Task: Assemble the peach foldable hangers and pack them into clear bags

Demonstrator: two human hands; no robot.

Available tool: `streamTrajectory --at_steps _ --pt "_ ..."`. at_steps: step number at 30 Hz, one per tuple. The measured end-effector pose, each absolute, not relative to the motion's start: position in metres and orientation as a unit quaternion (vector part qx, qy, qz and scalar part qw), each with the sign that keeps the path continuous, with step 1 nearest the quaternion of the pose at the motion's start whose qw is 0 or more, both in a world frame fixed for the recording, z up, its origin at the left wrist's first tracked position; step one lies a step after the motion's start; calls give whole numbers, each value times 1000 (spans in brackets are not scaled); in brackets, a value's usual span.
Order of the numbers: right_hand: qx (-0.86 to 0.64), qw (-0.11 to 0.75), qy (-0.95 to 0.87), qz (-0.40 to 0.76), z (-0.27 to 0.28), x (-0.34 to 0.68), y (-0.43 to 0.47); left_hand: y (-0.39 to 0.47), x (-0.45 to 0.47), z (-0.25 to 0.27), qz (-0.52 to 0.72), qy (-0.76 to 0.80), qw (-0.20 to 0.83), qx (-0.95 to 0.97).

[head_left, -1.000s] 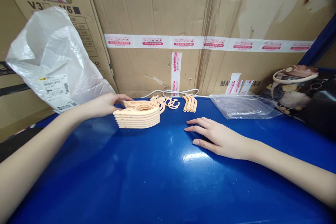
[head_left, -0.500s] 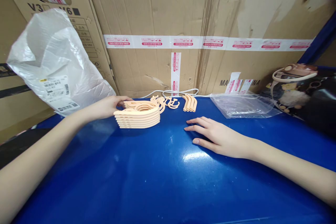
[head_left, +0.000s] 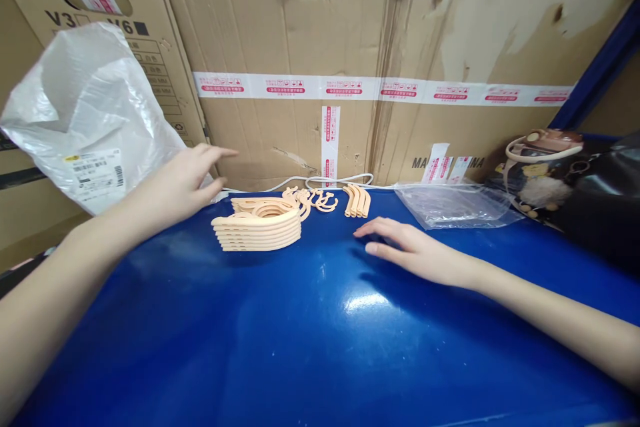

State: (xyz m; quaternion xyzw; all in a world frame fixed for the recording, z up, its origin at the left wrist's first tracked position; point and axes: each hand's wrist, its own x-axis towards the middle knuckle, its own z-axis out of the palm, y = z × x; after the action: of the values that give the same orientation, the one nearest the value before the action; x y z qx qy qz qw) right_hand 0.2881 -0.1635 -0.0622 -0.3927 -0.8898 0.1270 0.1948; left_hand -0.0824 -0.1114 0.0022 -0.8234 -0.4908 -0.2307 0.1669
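Observation:
My left hand (head_left: 187, 177) hovers with fingers apart above and to the left of a neat stack of peach-coloured plastic pieces (head_left: 257, 232), which look like folding-hanger parts. It touches none of them. Behind the stack's right end lie several loose peach hooks (head_left: 325, 201). To their right, several curved peach arms (head_left: 357, 201) rest side by side. My right hand (head_left: 405, 245) is raised a little over the blue table (head_left: 310, 333), palm down, its fingers stretched out and holding nothing. The curved arms are the nearest parts to it.
A white plastic mailing bag (head_left: 95, 120) with a label leans at the left. Flattened cardboard (head_left: 280, 27) stands along the back. A white cable (head_left: 295, 180) runs at its foot. At the right are a clear plastic bag (head_left: 455, 205) and a dark bag (head_left: 595, 193) with a brown-lidded cup (head_left: 550, 140).
My left hand has let go of the stack, lifting up and to the left with its fingers spreading. My right hand has risen slightly from the table.

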Motion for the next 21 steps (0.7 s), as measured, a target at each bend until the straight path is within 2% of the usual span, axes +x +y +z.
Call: streamTrajectory --at_steps 2,4,7,10,14,21 --pt "-469 212 -853 93 -53 291 -147 -130 -53 7 -317 -455 172 -814" --pt "-574 159 -803 33 -45 294 -125 -151 -19 0 -342 -395 136 -842" --pt "-635 117 -764 13 -38 292 -93 -175 20 -30 -244 -329 26 -912" --pt "-674 83 -734 -3 -40 282 -68 -184 34 -64 -157 -305 -28 -939" --pt "-700 53 -712 -16 -43 264 -55 -183 34 -82 -119 -321 -59 -938" --pt "-702 32 -712 -7 -42 255 -52 -184 36 -76 -94 -330 -55 -938"
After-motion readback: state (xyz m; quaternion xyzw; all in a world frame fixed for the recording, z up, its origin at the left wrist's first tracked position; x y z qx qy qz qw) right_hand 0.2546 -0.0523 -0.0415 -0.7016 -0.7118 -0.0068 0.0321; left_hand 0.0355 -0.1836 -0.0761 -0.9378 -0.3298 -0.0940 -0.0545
